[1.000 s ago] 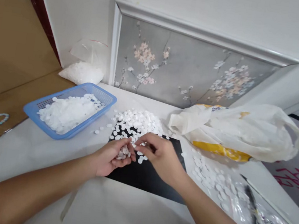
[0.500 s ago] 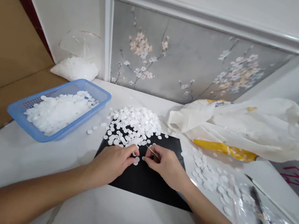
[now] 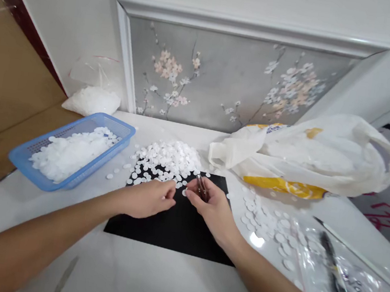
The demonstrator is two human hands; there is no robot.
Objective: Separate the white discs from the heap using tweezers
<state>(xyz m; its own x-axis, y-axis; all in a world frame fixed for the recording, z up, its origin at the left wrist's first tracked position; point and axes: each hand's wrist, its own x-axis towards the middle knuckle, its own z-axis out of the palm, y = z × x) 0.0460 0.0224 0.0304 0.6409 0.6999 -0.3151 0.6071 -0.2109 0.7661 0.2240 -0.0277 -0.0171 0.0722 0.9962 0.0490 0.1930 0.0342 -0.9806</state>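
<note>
My left hand (image 3: 149, 198) rests palm down on a black mat (image 3: 173, 224), fingers curled together at the near edge of a heap of small white discs (image 3: 169, 158). What its fingertips pinch, if anything, is hidden. My right hand (image 3: 210, 205) is beside it, closed around a thin metal tool like tweezers (image 3: 201, 187), whose tip points at a loose disc (image 3: 184, 192) between the two hands.
A blue basket (image 3: 26, 162) full of white discs stands at the left, a clear bag of discs (image 3: 92, 99) behind it. A white and yellow plastic bag (image 3: 309, 157) lies right. More discs (image 3: 267, 224), clear bags and a pen (image 3: 334, 277) lie right of the mat. A framed flower painting (image 3: 225, 82) leans on the wall.
My left hand turned palm down from holding a cupped handful of discs. Both hands settled at the heap's near edge, and the metal tool now shows in my right hand.
</note>
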